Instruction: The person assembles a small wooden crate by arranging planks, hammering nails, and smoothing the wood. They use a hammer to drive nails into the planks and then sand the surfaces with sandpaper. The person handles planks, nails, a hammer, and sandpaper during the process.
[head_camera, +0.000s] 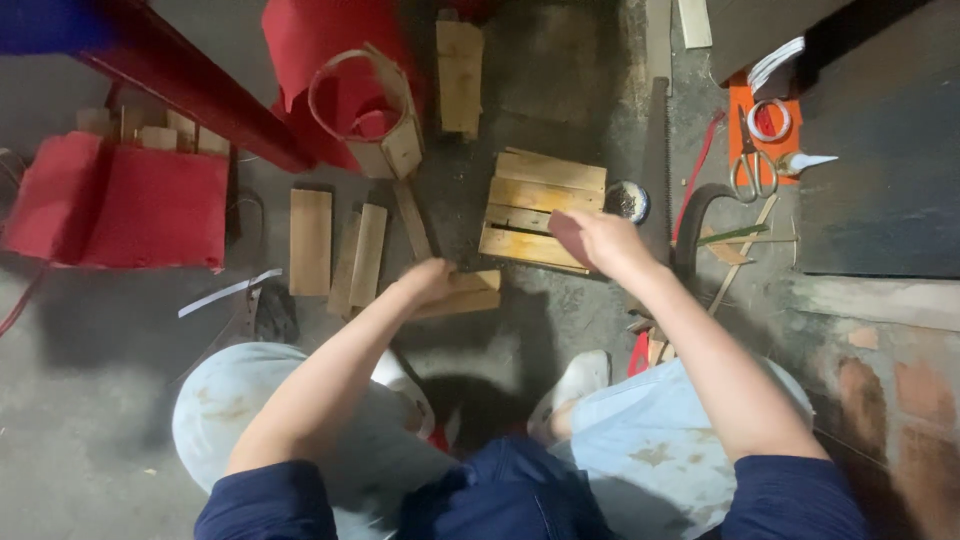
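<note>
Left hand (428, 280): fingers clamped on a wooden strip (462, 294) lying on the floor; blurred
Right hand (600, 240): fingers clamped on a dark reddish piece (568, 236), over the slatted wooden panel (540, 210)
Nearby: handsaw (657, 170); scissors (752, 172)

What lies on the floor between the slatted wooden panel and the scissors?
In the head view, a small round tin and a handsaw lie between the slatted wooden panel and the scissors.

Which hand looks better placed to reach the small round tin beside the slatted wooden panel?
Probably the right hand. It hovers over the slatted wooden panel, just below the round tin. The left hand sits farther away, on the loose wooden piece.
</note>
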